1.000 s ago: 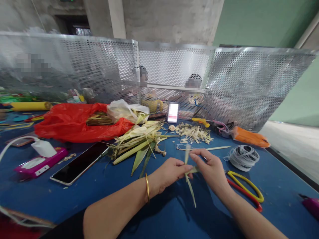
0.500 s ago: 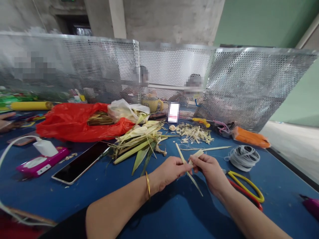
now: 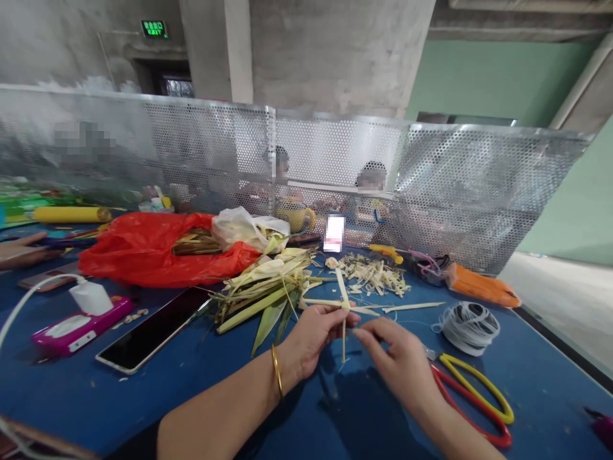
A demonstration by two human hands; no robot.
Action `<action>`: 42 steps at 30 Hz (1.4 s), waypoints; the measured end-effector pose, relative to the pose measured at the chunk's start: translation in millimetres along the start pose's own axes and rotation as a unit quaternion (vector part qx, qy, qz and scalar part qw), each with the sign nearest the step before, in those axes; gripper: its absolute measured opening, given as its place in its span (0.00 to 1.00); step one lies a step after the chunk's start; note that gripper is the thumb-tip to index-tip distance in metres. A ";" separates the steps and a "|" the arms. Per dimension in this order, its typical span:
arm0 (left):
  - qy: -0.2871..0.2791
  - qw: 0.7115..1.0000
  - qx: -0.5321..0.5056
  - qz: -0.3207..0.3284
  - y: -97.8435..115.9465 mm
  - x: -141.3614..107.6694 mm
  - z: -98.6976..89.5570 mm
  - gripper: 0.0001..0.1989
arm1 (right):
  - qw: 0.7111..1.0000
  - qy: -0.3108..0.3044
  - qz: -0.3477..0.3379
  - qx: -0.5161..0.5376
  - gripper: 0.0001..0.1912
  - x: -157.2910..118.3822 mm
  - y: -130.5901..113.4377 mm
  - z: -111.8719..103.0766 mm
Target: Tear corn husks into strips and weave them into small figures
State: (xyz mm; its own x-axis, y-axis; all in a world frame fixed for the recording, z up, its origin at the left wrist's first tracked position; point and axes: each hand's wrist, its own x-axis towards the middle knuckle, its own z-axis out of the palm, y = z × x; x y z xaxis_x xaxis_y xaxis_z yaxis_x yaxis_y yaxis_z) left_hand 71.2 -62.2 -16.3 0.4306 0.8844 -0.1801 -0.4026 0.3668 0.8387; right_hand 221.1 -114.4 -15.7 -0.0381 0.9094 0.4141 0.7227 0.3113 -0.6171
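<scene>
My left hand (image 3: 316,335) pinches pale husk strips (image 3: 343,291) where they cross, one running away from me and the other sideways, above the blue table (image 3: 383,409). Just right of the crossing is my right hand (image 3: 395,348), thumb and fingers drawn together near the strips' lower right side; whether something thin is between its fingertips is too small to tell. Beyond the hands lies a heap of short husk scraps (image 3: 376,273). A bundle of long husks (image 3: 268,287) rests to the left, and a single pale strip (image 3: 414,307) lies to the right.
Scissors (image 3: 479,396) with red and yellow handles and a string roll (image 3: 470,327) lie right. Left are a dark phone (image 3: 153,329), purple power strip (image 3: 81,326) and red bag (image 3: 129,249). Another person's hand (image 3: 22,251) is far left. A perforated metal screen (image 3: 469,185) stands behind.
The strips have turned from a slanted crossing to an upright cross shape. My right hand has come off them and sits slightly lower. The camera view has tilted up a little.
</scene>
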 end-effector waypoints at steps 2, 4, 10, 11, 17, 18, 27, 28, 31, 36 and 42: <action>0.008 1.000 -0.006 0.002 -2.4 -0.6 2.4 0.15 | 0.996 -0.064 0.042 0.045 0.16 -2.1 1.0 12.9; 0.007 1.000 -0.003 -0.003 -5.3 -1.2 4.2 0.14 | 0.988 -0.088 0.087 0.097 0.18 -3.5 3.2 23.6; -0.027 0.999 0.004 0.019 -11.3 -0.5 5.2 0.13 | 0.988 -0.089 0.054 0.116 0.18 -6.7 0.5 22.7; -0.024 1.000 0.005 0.020 -11.5 0.0 4.8 0.13 | 0.990 -0.087 0.040 0.108 0.17 -6.7 -0.9 20.5; 0.029 0.999 0.020 0.032 -8.4 3.2 -0.8 0.13 | 0.956 -0.091 0.139 0.241 0.24 0.9 2.5 20.7; 0.037 0.999 0.019 0.029 -7.4 2.6 -1.2 0.14 | 0.938 -0.078 0.176 0.289 0.25 2.8 5.0 21.4; -0.009 0.997 0.073 -0.005 -5.4 -8.3 8.7 0.15 | 0.735 -0.019 0.398 0.549 0.14 7.0 9.9 12.6; -0.006 0.997 0.072 -0.008 -5.7 -8.1 9.2 0.16 | 0.722 -0.027 0.411 0.555 0.13 7.0 9.6 12.5; -0.016 0.997 0.069 -0.005 -6.3 -6.9 9.5 0.15 | 0.700 -0.059 0.429 0.568 0.11 7.1 10.0 13.5; -0.005 0.997 0.081 0.005 -7.4 -5.9 9.3 0.17 | 0.741 -0.025 0.380 0.553 0.10 6.7 10.5 13.7; 0.017 0.994 0.104 0.015 -10.6 -5.8 9.2 0.14 | 0.794 0.040 0.315 0.518 0.14 5.6 6.3 13.9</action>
State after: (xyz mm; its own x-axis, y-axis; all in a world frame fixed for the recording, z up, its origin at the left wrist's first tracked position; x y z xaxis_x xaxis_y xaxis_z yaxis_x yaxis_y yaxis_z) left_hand 80.4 -73.9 -19.4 0.3919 0.9046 -0.1679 -0.2381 0.2760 0.9312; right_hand 215.8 -103.5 -26.5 0.1794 0.9671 -0.1803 -0.3758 -0.1020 -0.9211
